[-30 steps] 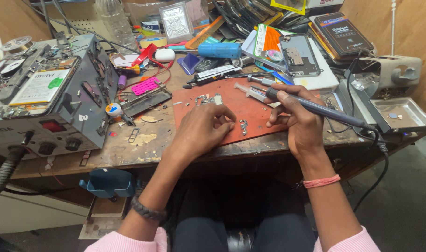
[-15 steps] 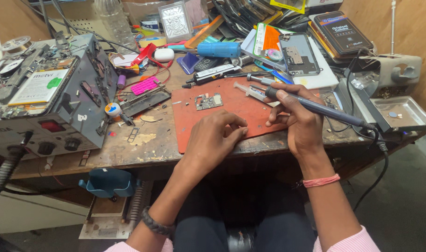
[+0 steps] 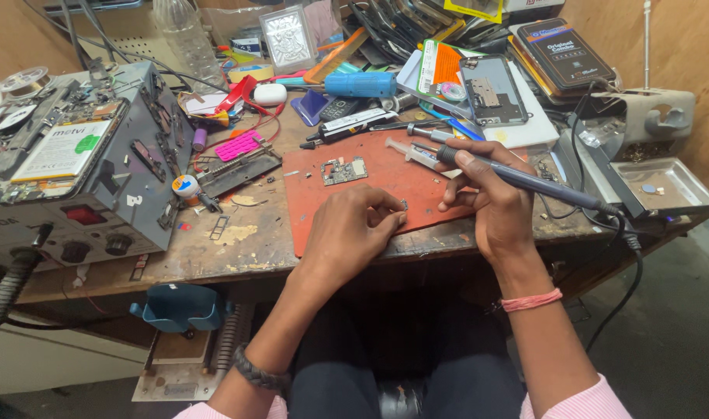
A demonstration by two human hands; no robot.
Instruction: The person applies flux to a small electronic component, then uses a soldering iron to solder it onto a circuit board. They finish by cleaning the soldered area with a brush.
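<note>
Sliding back toward the bench edge, left hand (image 3: pixel 353 233) has left the small circuit board (image 3: pixel 345 171), which now lies alone mid red mat (image 3: pixel 331 209), w/ fingers curled narrow, pinching a tiny metal part (image 3: pixel 404 206) at the mat's near edge. Right hand (image 3: pixel 490 198) unmoved, wrapped round the dark slim soldering iron (image 3: pixel 525 180), tip by a clear plastic syringe (image 3: pixel 413 154). Mat matte, rubbery; wooden bench (image 3: pixel 238 240) scuffed.

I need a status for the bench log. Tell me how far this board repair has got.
Done: the small circuit board lies bare on the red mat, out of any casing. In hand: the right hand grips the soldering iron; the left hand pinches a tiny part near the mat's edge. Left: the iron's tip is off the board.
</note>
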